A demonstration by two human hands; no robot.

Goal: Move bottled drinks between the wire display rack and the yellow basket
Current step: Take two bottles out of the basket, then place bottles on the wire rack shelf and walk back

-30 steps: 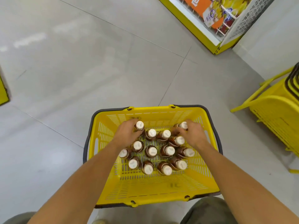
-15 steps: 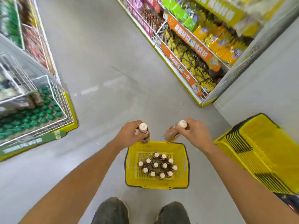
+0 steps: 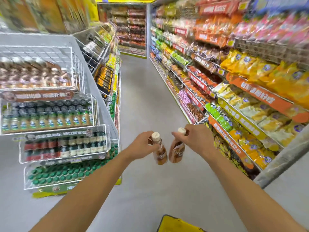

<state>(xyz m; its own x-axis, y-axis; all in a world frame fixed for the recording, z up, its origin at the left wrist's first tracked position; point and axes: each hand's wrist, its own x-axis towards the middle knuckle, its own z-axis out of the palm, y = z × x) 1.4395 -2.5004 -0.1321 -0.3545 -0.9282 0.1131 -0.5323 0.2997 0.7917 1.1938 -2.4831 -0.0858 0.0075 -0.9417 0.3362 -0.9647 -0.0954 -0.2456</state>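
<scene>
Nearest: corner of the yellow basket (image 3: 173, 223) at bottom edge of view, on the floor (image 3: 150, 190), contents out of shot.

Both arms stretched forward, mid-aisle. Left hand (image 3: 142, 146) wrapped around the neck of a brown bottle (image 3: 160, 154), white cap poking above the thumb. Right hand (image 3: 195, 138) holding a second brown bottle (image 3: 176, 151) the same way, by cap and neck. Both bottles hang tilted, bases leaning toward each other, near touching; can't tell if they actually do. Neither hand has a free finger.

Further out, left: wire display rack (image 3: 70, 144), tiered, lower tiers full of green-capped and dark bottles. Top tier (image 3: 40, 72) has brown bottles with pale caps, looks like the matching product, but it's blurred so not certain. Right side: snack shelves (image 3: 242, 91), not relevant.

Judgement: transit step, basket to rack. To do it well:
- swing left toward the rack, keep bottles apart so they don't clink
- neck grip is fine for carrying, weak for placing; set one bottle at a time, base first over the wire lip
- find a gap in the matching row before lowering; can't see one from here
- upright, label out, don't knock neighbours
</scene>
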